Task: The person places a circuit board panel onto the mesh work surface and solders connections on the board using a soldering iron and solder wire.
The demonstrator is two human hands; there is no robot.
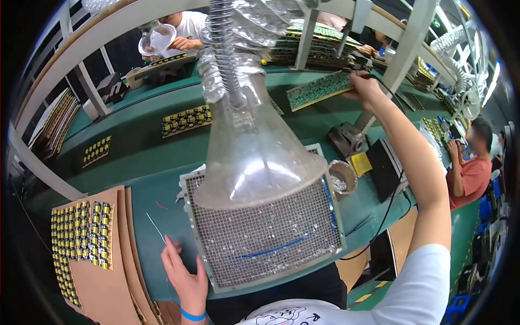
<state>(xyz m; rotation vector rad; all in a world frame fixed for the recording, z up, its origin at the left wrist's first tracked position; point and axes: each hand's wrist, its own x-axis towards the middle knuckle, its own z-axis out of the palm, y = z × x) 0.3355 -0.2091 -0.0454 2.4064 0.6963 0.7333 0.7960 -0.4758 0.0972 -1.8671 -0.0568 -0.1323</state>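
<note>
At the far side of the bench, my right hand point(366, 91) is closed on the right end of a green circuit board panel point(318, 91), which is tilted above the dark green surface. My left hand point(186, 273) rests on the mat left of a metal mesh grid point(271, 244), its thumb apart from the stretched fingers. A thin pale-blue stick point(155, 226) extends from those fingertips; whether they grip it I cannot make out. Over the mesh hangs a clear fume hood point(254, 157), hiding its back part. A blue strip point(273, 249) crosses the mesh.
Cardboard sheets point(97, 292) carrying boards of yellow components point(76, 233) are stacked at left. More yellow-component boards point(187, 120) lie on the far strip. A round pot point(343, 179), a yellow sponge point(361, 164) and a black box point(383, 170) stand at right. Co-workers sit across and at right.
</note>
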